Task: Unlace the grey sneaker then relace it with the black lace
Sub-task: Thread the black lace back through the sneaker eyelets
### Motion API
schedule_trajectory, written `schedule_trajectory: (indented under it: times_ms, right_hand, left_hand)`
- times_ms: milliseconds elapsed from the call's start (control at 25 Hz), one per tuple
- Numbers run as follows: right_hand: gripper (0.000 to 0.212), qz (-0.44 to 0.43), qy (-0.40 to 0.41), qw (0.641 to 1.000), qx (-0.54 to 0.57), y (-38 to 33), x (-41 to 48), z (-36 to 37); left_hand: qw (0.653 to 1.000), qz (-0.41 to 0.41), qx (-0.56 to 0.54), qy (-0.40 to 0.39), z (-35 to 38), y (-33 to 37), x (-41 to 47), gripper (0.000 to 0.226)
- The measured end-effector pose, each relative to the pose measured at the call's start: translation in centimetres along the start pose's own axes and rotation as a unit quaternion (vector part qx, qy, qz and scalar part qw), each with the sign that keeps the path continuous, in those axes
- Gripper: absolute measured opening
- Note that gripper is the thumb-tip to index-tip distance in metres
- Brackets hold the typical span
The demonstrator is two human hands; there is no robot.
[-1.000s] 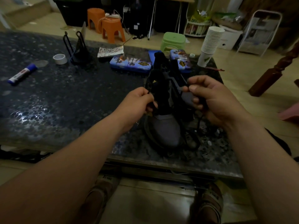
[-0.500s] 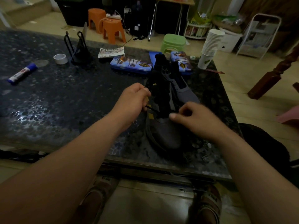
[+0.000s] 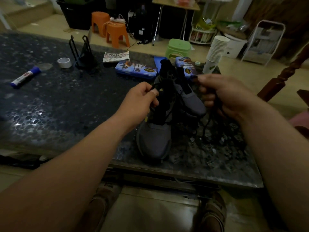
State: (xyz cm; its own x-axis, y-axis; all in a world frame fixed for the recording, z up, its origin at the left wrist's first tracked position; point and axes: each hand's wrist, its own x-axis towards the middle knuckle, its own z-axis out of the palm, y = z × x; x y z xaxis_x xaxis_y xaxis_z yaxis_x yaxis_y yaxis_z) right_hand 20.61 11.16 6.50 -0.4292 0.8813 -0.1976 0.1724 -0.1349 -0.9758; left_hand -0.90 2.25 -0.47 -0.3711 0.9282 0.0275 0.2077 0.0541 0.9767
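Two hands at work: left hand pinches, right hand curls round, ends of thin black lace; grey knit sneaker stands between them on dark speckled stone table.

On the dark speckled table I see a marker lying far left, a tape roll just beside a black wire stand, and a printed sheet behind a blue tin. A second tin lies near the cup stack at the right edge. Beyond the table I make out two orange stools, a green stool, a black bin and a white rack.
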Motion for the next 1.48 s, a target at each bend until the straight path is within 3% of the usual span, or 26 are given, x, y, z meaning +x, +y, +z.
schedule_trajectory:
  times_ms: [160, 200, 240, 320, 360, 400, 480, 520, 640, 760, 880, 960, 1080, 1240, 1360, 1480]
  right_hand:
    - [0.036, -0.058, 0.035, 0.998, -0.015, -4.5, 3.6, 1.3]
    - [0.041, -0.060, 0.041, 0.996, -0.046, -5.1, 4.3, 1.1]
    - [0.045, -0.062, 0.057, 0.985, -0.153, -5.2, 4.4, 1.2]
    - [0.040, -0.100, 0.148, 0.898, -0.403, -3.1, 3.3, 1.2]
    - [0.028, -0.125, 0.180, 0.875, -0.432, -1.3, 2.0, 1.8]
    - [0.020, -0.119, 0.170, 0.887, -0.412, 0.8, 0.6, 2.7]
    - [0.029, -0.045, 0.093, 0.934, -0.341, 4.5, -1.5, 5.3]
    - [0.036, -0.016, 0.076, 0.939, -0.336, 5.8, -1.9, 6.4]
    - [0.046, -0.002, 0.115, 0.916, -0.384, 7.3, -1.3, 8.1]
    - [0.036, -0.002, 0.089, 0.895, -0.436, 7.0, -0.1, 7.8]
    - [0.039, 0.052, 0.050, 0.941, -0.332, 5.9, 0.4, 6.9]
    - [0.045, 0.087, 0.061, 0.949, -0.296, 5.7, 0.4, 7.3]
    - [0.024, 0.075, 0.085, 0.966, -0.234, 5.5, 0.4, 8.6]
    - [0.013, 0.079, 0.078, 0.994, 0.000, 2.9, -0.6, 8.7]
    - [0.019, 0.046, 0.032, 0.989, 0.138, -0.8, -1.2, 8.1]
    - [0.023, -0.031, 0.056, 0.989, 0.134, -5.7, -1.4, 6.9]
  left_hand:
    - [0.997, 0.002, -0.068, 0.040, -0.4, 0.0, 1.1, 0.017]
    - [0.996, 0.003, -0.078, 0.048, -0.6, 0.0, 1.3, 0.017]
    - [0.996, 0.002, -0.076, 0.043, -0.8, -0.1, 1.4, 0.015]
    - [0.999, -0.017, -0.041, 0.000, -1.1, -0.4, 1.4, 0.011]
    - [0.999, -0.033, -0.019, -0.027, -1.2, -0.6, 1.2, 0.012]
    - [0.998, -0.050, -0.003, -0.048, -1.2, -0.8, 1.1, 0.013]
    - [0.995, -0.070, 0.025, -0.073, -1.6, -0.9, 0.7, 0.012]
    - [0.992, -0.074, 0.048, -0.086, -1.8, -1.0, 0.4, 0.011]
    - [0.981, -0.089, 0.119, -0.125, -2.4, -2.0, -0.3, 0.012]
    - [0.973, -0.086, 0.137, -0.165, -2.5, -2.4, -1.0, 0.018]
    - [0.982, -0.055, 0.108, -0.144, -2.2, -1.6, -0.9, 0.026]
    - [0.991, -0.017, 0.086, -0.098, -2.0, -0.7, -0.4, 0.025]
    - [0.997, 0.006, 0.025, -0.069, -1.6, 0.6, 0.0, 0.026]
    - [0.997, 0.014, 0.002, -0.082, -1.4, 3.7, 0.2, 0.025]
    - [0.995, 0.040, 0.023, -0.088, -1.9, 7.7, 0.5, 0.025]
    - [0.996, 0.052, -0.016, -0.069, -2.4, 12.3, 0.6, 0.026]
